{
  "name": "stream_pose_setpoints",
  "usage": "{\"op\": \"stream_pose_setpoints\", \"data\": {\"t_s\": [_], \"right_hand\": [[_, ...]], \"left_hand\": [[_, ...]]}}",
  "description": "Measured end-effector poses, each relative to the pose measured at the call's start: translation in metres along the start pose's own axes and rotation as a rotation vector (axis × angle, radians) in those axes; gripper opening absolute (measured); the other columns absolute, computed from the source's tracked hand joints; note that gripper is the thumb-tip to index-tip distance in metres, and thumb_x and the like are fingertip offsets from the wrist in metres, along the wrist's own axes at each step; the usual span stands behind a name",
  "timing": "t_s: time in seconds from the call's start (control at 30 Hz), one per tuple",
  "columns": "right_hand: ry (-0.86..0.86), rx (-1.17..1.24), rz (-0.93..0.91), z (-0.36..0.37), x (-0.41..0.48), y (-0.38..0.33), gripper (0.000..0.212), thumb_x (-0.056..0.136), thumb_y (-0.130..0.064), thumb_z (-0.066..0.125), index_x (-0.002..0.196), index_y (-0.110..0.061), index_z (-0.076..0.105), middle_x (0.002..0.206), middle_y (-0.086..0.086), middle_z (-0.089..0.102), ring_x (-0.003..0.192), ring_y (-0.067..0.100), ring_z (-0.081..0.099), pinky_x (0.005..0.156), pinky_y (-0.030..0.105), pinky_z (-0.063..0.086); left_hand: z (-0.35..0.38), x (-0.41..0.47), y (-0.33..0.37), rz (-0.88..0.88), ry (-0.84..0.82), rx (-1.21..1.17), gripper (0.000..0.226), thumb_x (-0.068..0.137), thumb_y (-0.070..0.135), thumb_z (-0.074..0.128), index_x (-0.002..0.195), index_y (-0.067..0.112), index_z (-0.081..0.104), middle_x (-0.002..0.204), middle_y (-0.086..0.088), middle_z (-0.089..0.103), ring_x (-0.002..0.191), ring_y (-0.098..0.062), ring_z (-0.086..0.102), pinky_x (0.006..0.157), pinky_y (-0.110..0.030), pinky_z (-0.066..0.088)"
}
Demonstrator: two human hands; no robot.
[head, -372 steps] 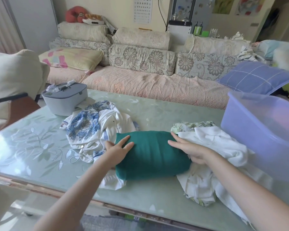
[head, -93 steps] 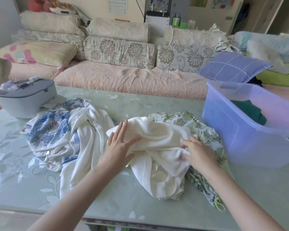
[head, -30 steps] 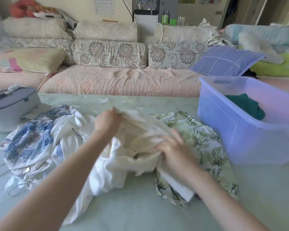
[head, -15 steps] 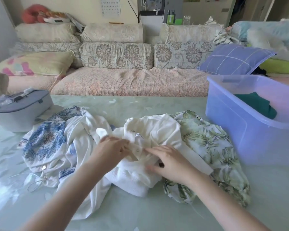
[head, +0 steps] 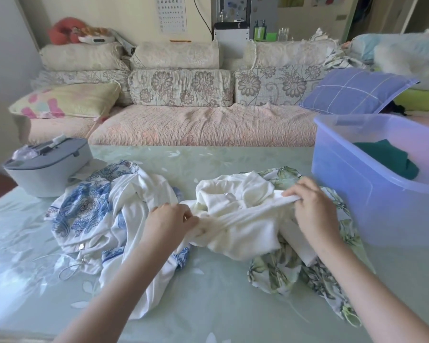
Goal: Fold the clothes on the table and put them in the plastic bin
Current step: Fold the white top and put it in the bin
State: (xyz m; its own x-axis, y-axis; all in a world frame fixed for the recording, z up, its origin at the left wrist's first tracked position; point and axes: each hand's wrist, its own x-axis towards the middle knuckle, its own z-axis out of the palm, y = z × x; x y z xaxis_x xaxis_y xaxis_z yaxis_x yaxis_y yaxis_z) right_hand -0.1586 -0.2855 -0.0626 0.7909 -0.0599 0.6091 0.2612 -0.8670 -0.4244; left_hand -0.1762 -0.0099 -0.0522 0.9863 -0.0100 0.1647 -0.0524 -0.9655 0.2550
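A crumpled white buttoned garment [head: 240, 219] lies mid-table. My left hand [head: 170, 222] pinches its left end and my right hand [head: 310, 206] grips its right end, and a band of cloth is stretched between them. Under it on the right lies a green leaf-print garment [head: 295, 271]. A blue-and-white patterned garment [head: 89, 209] with a cord is heaped to the left. The translucent purple plastic bin [head: 372, 194] stands at the right with a folded dark green garment [head: 384, 158] inside.
A grey lidded box [head: 47, 167] sits at the table's back left. The pale green glass-topped table [head: 221, 305] has its front edge near me. A sofa with cushions [head: 181, 87] runs behind the table.
The green garment went from the table into the bin. In the last second my hands drew apart along the white garment, stretching an edge between them.
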Motion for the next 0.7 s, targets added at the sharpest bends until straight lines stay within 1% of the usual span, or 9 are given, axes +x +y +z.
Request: {"op": "stream_pose_setpoints", "data": {"t_s": [0.07,0.1,0.17,0.23,0.33,0.43,0.53,0.63,0.7], "right_hand": [[-0.004,0.025,0.135,0.0,0.002,0.019,0.039,0.066,0.023,0.043,0.068,-0.01,0.063,0.09,0.004,0.059,0.076,0.024,0.053,0.055,0.029,0.033],[-0.076,0.014,0.169,0.003,0.002,0.026,0.043,0.064,0.023,0.041,0.067,-0.013,0.063,0.093,0.004,0.061,0.087,0.027,0.055,0.064,0.032,0.038],[-0.351,-0.074,0.109,0.003,-0.001,0.027,0.053,0.065,0.021,0.042,0.079,-0.023,0.068,0.114,0.001,0.061,0.119,0.029,0.047,0.096,0.035,0.035],[-0.504,-0.099,-0.011,-0.003,-0.003,0.013,0.06,0.072,0.015,0.045,0.11,-0.027,0.065,0.136,-0.008,0.047,0.134,0.019,0.031,0.111,0.03,0.016],[-0.564,0.129,-0.161,-0.016,-0.014,-0.025,0.043,0.083,-0.013,0.058,0.122,-0.033,0.059,0.131,-0.019,0.047,0.125,0.002,0.035,0.106,0.021,0.024],[-0.72,-0.005,-0.246,-0.003,-0.037,-0.039,0.043,0.081,-0.041,0.066,0.122,-0.031,0.055,0.123,-0.018,0.05,0.118,0.001,0.041,0.095,0.022,0.032],[-0.736,-0.134,-0.316,0.007,-0.048,-0.036,0.026,0.081,-0.029,0.064,0.105,-0.024,0.056,0.104,-0.008,0.058,0.103,0.013,0.047,0.087,0.024,0.032],[-0.687,0.012,-0.183,-0.007,-0.037,-0.032,0.016,0.083,-0.029,0.064,0.097,-0.032,0.057,0.077,-0.014,0.057,0.073,0.004,0.05,0.062,0.016,0.035],[-0.677,0.064,-0.127,-0.015,-0.03,-0.027,0.014,0.086,-0.026,0.062,0.094,-0.038,0.062,0.078,-0.015,0.062,0.071,0.002,0.053,0.062,0.013,0.038]], "left_hand": [[-0.006,-0.002,0.004,0.035,-0.167,-0.193,0.029,0.089,0.038,0.058,0.068,0.02,0.064,0.061,0.006,0.062,0.051,-0.001,0.051,0.052,-0.015,0.034],[-0.005,-0.005,0.005,0.061,-0.251,-0.273,0.03,0.089,0.036,0.059,0.065,0.02,0.065,0.057,0.007,0.061,0.046,0.0,0.049,0.048,-0.013,0.034],[0.001,-0.01,0.004,0.142,-0.295,-0.284,0.022,0.089,0.037,0.058,0.076,0.024,0.07,0.068,0.011,0.064,0.063,0.001,0.057,0.059,-0.011,0.041],[0.011,-0.01,0.0,0.215,-0.164,-0.203,0.032,0.086,0.053,0.049,0.101,0.032,0.068,0.097,0.013,0.065,0.096,-0.007,0.057,0.081,-0.021,0.044],[0.023,-0.016,0.011,0.259,-0.158,-0.282,0.064,0.073,0.071,0.033,0.121,0.037,0.059,0.119,0.012,0.059,0.111,-0.011,0.052,0.094,-0.028,0.04],[0.04,-0.024,0.024,0.323,-0.209,-0.075,0.058,0.086,0.053,0.053,0.138,0.036,0.037,0.129,0.012,0.052,0.12,-0.014,0.047,0.105,-0.027,0.026],[0.045,-0.023,0.024,0.326,-0.128,0.02,0.052,0.089,0.038,0.054,0.137,0.033,0.033,0.12,0.008,0.055,0.115,-0.014,0.048,0.105,-0.026,0.024],[0.039,-0.016,0.022,0.324,-0.045,-0.015,0.034,0.092,0.03,0.053,0.126,0.029,0.048,0.11,0.004,0.058,0.107,-0.016,0.052,0.097,-0.026,0.029],[0.034,-0.013,0.02,0.293,-0.077,-0.1,0.024,0.093,0.027,0.053,0.116,0.026,0.06,0.106,0.003,0.057,0.103,-0.017,0.053,0.086,-0.025,0.036]]}}
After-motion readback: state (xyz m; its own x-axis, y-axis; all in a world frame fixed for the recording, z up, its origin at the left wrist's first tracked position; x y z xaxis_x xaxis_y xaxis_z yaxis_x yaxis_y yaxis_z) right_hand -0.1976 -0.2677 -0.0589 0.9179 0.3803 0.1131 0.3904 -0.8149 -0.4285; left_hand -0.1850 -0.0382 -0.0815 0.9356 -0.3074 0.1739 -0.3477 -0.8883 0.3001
